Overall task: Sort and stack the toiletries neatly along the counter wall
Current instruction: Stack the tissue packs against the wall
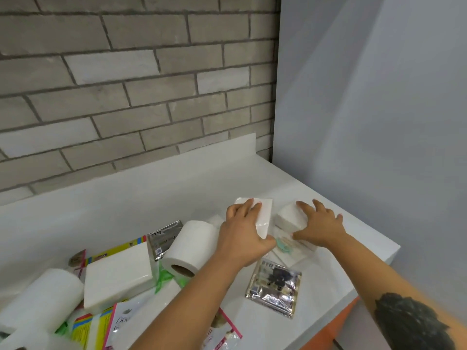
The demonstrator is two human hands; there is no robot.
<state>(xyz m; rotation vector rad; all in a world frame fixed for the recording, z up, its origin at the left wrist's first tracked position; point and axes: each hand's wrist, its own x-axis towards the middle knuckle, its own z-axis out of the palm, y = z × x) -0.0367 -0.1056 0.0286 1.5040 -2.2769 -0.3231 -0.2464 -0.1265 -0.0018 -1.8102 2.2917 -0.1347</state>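
My left hand (242,231) grips a white wrapped tissue pack (264,214), fingers over its top edge and thumb at its near corner. My right hand (319,227) grips a second white tissue pack (288,215) just to the right of the first. Both packs lie on the white counter (151,198), towards its right end and a little way out from the low backsplash (141,170). Under my hands lie thin clear sachets with a green mark (283,245).
A silver foil sachet (274,286) lies in front of my hands. To the left are a toilet roll (189,246), another foil sachet (164,238), a large napkin pack (117,274), a second roll (43,299) and colourful packets (101,327). The counter ends at the right (394,248).
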